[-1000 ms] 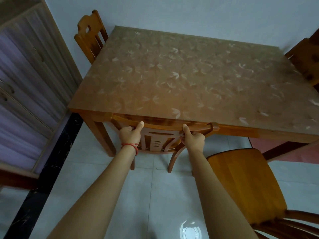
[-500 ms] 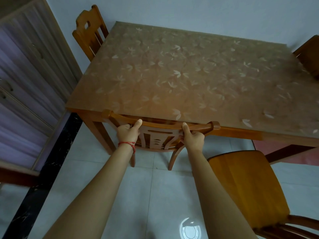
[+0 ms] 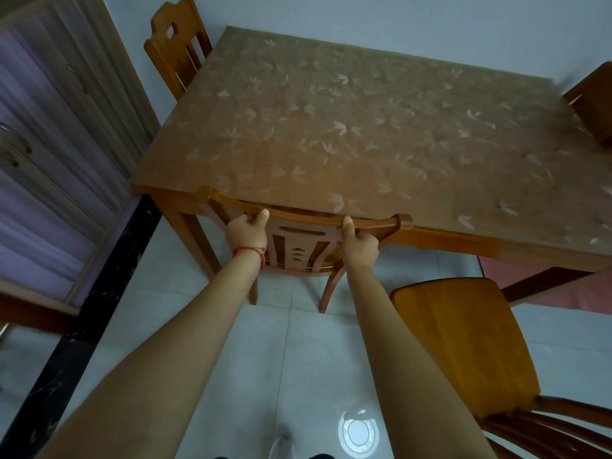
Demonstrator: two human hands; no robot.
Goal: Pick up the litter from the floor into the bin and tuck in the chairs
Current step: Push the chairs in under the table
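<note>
A wooden chair stands at the near edge of the wooden table, its seat hidden under the tabletop and its back rail against the table's edge. My left hand, with a red string on the wrist, grips the top rail on the left. My right hand grips the same rail on the right, thumb up over it. A second wooden chair stands to my right, out from the table, seat fully in view. No litter or bin shows in this view.
A third chair stands at the table's far left, a fourth at the far right. A cabinet with purple panels lines the left wall beside a black floor strip. White tiles lie below me.
The chair's back rail has come out a little and shifted left along the table's edge; more of its left end shows. Both hands keep their grip on it.
</note>
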